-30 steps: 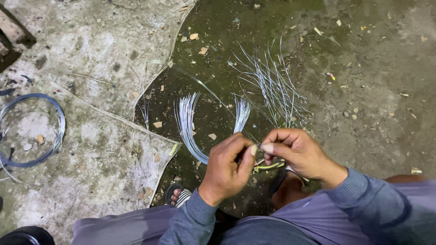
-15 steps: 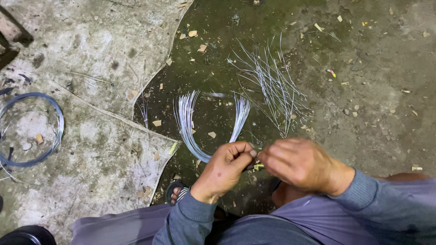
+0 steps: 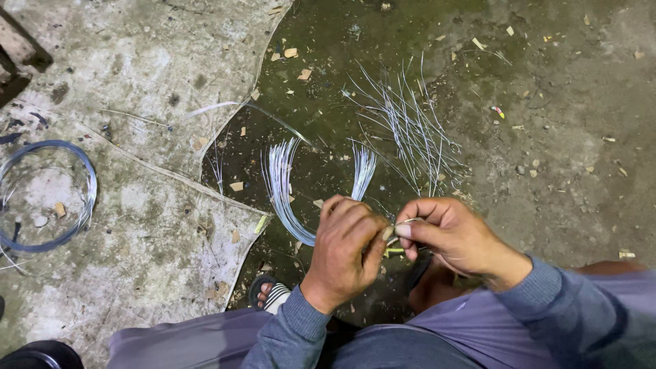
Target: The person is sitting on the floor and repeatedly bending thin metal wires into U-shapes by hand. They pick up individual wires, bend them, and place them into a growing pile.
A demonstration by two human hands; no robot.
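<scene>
My left hand (image 3: 347,249) and my right hand (image 3: 447,236) meet low in the middle of the view, fingertips pinched together on a thin silvery wire (image 3: 273,119) that runs up and left from them and looks blurred. Under the hands a curved bundle of cut wires (image 3: 281,188) fans out on the dark ground. A second short fan of wires (image 3: 364,171) lies just right of it. A loose scatter of straight wire pieces (image 3: 413,130) spreads farther up and right. A small yellow-green object (image 3: 393,252) shows under my right hand.
A coil of wire (image 3: 48,195) lies on a dirty pale sheet (image 3: 137,68) at the left. Small wood chips dot the mossy ground (image 3: 560,137). My sandalled foot (image 3: 270,294) and knees fill the bottom edge. A brick (image 3: 17,48) sits top left.
Both hands stayed together while the held wire swung; its blurred free end now reaches farther up and left. My right hand's fingers turned back toward the left hand.
</scene>
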